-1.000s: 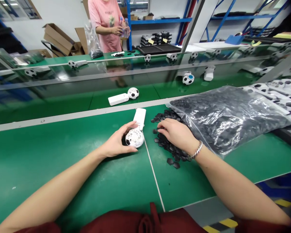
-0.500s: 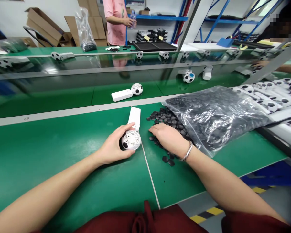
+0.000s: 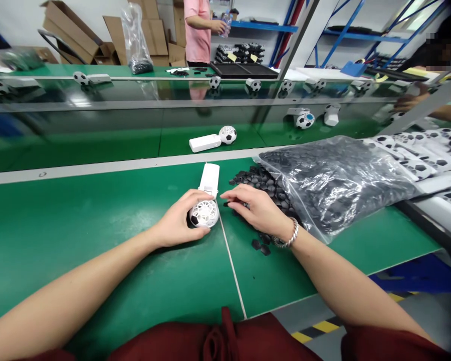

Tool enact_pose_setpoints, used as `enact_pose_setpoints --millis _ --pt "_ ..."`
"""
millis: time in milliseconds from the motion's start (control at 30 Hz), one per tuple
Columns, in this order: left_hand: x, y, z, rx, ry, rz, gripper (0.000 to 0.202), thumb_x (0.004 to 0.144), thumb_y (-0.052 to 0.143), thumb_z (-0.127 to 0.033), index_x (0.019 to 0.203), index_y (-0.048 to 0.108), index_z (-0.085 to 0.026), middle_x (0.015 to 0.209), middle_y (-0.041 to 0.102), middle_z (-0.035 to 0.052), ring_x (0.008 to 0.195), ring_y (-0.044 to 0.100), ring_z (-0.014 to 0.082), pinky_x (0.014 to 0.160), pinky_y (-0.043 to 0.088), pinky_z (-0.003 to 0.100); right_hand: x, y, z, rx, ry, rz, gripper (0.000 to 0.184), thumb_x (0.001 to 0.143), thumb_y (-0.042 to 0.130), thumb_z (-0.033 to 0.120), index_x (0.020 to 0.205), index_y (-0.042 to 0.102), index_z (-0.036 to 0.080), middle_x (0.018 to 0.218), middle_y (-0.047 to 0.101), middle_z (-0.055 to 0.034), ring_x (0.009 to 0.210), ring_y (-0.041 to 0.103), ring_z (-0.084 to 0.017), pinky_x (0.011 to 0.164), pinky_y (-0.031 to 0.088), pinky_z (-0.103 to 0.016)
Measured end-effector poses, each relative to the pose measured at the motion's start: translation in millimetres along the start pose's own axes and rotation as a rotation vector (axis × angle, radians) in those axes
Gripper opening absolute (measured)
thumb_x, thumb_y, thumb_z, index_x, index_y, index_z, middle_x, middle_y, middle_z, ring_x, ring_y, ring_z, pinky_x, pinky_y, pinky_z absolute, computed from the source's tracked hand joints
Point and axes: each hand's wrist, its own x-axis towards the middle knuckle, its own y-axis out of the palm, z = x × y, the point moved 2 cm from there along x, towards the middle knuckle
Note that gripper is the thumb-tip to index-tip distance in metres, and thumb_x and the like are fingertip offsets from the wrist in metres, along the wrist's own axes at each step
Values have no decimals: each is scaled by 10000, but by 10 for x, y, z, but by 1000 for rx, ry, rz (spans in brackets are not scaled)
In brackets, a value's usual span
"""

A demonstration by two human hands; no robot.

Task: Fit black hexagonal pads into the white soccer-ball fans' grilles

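Note:
A white football-patterned handheld fan [image 3: 204, 214] lies on the green bench, its round openwork head toward me and its white handle [image 3: 210, 176] pointing away. My left hand [image 3: 180, 218] is closed around the head, thumb on the near side and fingers on the far side. Just right of the fan, my right hand [image 3: 256, 206] pinches a small black plastic piece [image 3: 226, 204] at its fingertips. Beneath and behind that hand spreads a pile of similar black pieces [image 3: 272, 188], spilling from a clear plastic bag [image 3: 338, 180].
Another football fan [image 3: 227, 135] lies on the green conveyor [image 3: 135, 143] beyond the pale rail, with several more farther off. White fan parts [image 3: 417, 163] are heaped at the right. Across the line stands a person in pink [image 3: 198, 35] with a bottle.
My right hand has lifted off the black pile and shifted slightly left toward the fan, a black piece now at its fingertips. My left hand keeps its hold. The view has shifted slightly.

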Motion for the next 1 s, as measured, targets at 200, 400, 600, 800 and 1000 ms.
enact_pose_setpoints --millis 200,400,600,800,1000 --pt "8 37 -3 -7 12 22 555 655 584 -146 1171 396 -230 1183 397 73 1173 375 242 1023 315 414 -54 93 204 334 -74 63 196 837 510 201 1030 502 166 855 620 -27 823 578 -123 788 466 -281" --pt "-2 73 -4 -39 13 43 593 686 655 -258 1202 363 -238 1193 369 75 1187 349 246 1030 303 427 -62 222 243 302 -67 7 139 815 539 185 947 501 169 829 613 -29 801 570 -135 786 467 -310" --pt "19 72 -21 -57 5 31 481 747 595 -235 1182 391 -236 1175 381 65 1178 347 225 1034 288 400 -53 269 211 336 3 -26 150 786 569 176 916 493 175 850 569 -23 768 550 -122 757 474 -294" --pt "23 90 1 -24 57 30 466 765 561 -246 1195 380 -237 1148 387 72 1152 357 230 1010 308 414 -34 294 183 372 61 9 145 784 555 173 904 474 174 829 503 -5 707 500 -92 649 461 -228" --pt "19 104 26 -22 24 -25 465 754 572 -248 1186 401 -228 1126 395 72 1122 380 226 1004 307 408 -15 325 156 435 123 25 138 776 576 195 843 456 176 724 490 34 638 482 -77 601 428 -205"
